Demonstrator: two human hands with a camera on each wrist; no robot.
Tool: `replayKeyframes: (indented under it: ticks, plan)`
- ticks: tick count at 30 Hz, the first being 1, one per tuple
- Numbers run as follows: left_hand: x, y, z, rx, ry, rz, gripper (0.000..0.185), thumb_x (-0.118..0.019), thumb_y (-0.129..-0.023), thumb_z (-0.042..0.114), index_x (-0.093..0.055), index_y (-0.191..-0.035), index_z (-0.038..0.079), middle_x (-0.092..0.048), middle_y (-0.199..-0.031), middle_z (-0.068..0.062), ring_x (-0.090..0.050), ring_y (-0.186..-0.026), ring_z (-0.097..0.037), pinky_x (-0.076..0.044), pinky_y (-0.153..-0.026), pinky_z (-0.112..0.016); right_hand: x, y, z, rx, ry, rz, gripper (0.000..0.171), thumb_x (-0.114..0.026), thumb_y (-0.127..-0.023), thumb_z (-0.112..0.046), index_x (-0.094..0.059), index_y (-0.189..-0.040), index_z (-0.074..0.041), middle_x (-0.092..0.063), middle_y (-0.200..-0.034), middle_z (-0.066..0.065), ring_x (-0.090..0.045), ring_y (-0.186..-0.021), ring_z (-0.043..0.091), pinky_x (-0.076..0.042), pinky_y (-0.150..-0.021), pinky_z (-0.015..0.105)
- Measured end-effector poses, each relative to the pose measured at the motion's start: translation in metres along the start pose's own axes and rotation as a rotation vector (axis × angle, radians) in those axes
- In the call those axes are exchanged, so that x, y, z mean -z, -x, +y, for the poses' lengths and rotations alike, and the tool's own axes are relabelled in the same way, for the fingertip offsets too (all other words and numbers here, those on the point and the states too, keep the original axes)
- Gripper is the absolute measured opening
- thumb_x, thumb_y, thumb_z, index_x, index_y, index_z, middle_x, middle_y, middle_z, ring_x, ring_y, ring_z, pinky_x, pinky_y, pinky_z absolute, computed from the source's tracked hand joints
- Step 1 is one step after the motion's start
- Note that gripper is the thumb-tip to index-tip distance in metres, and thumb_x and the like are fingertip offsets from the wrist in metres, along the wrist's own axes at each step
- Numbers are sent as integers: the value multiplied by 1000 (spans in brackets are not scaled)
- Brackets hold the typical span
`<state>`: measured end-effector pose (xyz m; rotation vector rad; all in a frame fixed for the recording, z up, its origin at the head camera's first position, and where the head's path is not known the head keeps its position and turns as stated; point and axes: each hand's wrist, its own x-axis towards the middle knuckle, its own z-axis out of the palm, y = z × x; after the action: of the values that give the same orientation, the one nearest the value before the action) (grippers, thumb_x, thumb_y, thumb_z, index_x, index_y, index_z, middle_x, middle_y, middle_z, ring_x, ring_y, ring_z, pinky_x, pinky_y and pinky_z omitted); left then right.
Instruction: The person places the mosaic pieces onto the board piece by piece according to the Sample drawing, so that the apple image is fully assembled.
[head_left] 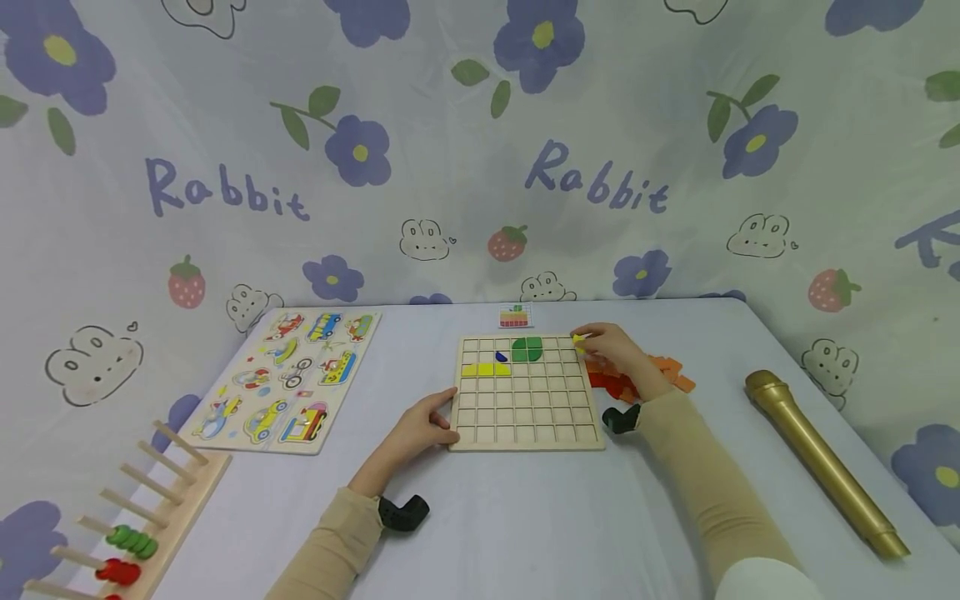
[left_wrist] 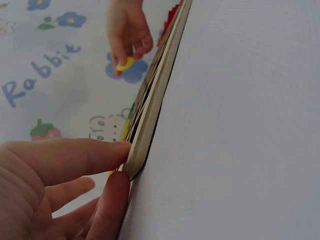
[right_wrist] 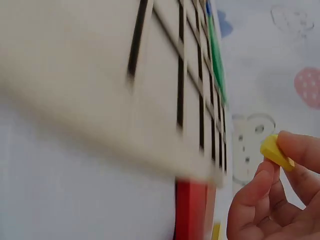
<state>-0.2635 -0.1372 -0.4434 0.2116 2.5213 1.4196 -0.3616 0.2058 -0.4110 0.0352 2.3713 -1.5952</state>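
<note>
Head view: lavender table (head_left: 525,517) before floral Rabbit backdrop (head_left: 480,167).

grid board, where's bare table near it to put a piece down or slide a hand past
Bare cloth lies in front of the grid board, between the two forearms, and between the board and the vehicle puzzle. Also between the right forearm and the gold tube. Crowded at the board's right edge: orange and red pieces under the right hand.

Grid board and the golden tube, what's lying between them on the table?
Head view: orange and red pieces lie between board and tube, with the right forearm.
</note>
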Motion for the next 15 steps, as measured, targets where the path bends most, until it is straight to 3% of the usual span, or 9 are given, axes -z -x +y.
replayKeyframes:
  ticks: [3, 7, 15]
  plan:
    - [1, 1, 1, -3, 3, -1, 77, -76, -69, 3, -44, -138, 9, -55, -80, -7, -50, -69, -15, -42, -56, -28, -17, -2, -9, 11, -65, -23, 40, -57, -90, -13, -51, -127, 1, -52, -93, 5, -46, -70, 16, -44, -63, 25]
    - [1, 1, 3, -4, -2, -1, 77, -76, -69, 3, -43, -138, 8, -56, -82, -6, -50, -69, -15, -42, -56, -28, -38, -6, -15, 54, -60, -68, 36, -56, -91, -14, -53, -123, 4, -55, -100, 7, -49, -82, 17, -45, -76, 29]
    - [0, 0, 2, 3, 5, -1, 77, -75, -69, 2, -43, -138, 7, -55, -82, -7, -50, -69, -15, -43, -56, -28, -69, -13, -20, 164, 96, -115, 24, -64, -85, -9, -62, -105, 3, -60, -90, 8, -57, -73, 17, -46, -64, 26]
